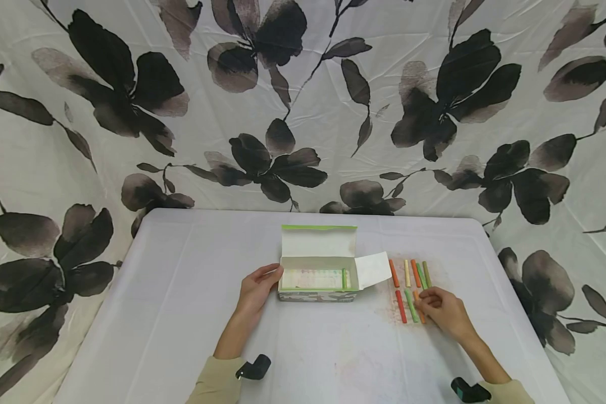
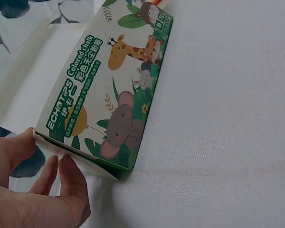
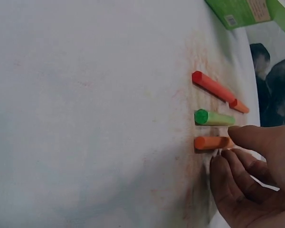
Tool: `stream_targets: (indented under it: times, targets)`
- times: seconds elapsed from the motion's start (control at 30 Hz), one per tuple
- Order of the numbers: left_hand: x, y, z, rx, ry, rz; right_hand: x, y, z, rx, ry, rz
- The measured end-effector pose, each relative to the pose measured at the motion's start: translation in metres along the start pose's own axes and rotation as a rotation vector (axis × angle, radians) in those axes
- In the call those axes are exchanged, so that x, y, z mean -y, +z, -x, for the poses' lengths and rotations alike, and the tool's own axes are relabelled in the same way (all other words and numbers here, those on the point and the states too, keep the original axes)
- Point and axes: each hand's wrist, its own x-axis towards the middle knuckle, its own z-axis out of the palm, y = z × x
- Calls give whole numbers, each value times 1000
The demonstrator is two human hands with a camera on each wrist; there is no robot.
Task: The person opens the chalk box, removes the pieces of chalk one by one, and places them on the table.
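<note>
An open cardboard box of colored chalk [image 1: 318,297] stands mid-table, its printed front showing animals in the left wrist view. My left hand [image 1: 257,289] holds the box at its left end, thumb at the corner and bent fingers against the end flap [image 2: 97,168]. Inside lies a green chalk stick [image 1: 344,279] near the right end. To the right of the box, chalk sticks lie in two rows. My right hand [image 1: 444,311] pinches an orange chalk stick [image 3: 206,143] at the right of the near row, beside a green stick [image 3: 213,117] and a red one [image 3: 213,85].
The far row has an orange-red stick [image 1: 394,273], a yellow stick [image 1: 407,273] and several more. The box's right flap [image 1: 373,270] sticks out toward them, and its lid [image 1: 318,242] stands up at the back. Chalk dust marks the white tablecloth [image 1: 353,359].
</note>
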Motion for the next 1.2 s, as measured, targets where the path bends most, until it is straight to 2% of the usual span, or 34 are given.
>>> stream_targets:
  times: [0.2,0.83,1.2]
  targets:
    - [-1,0,1,0,9,-9,15,-5,-6,-39,-14,28]
    - [0,1,0,2,8,11,71,-28,-36,-122,-175,16]
    - [-1,1,0,-9,10,1,105,-24,-49,-86,-264,-36]
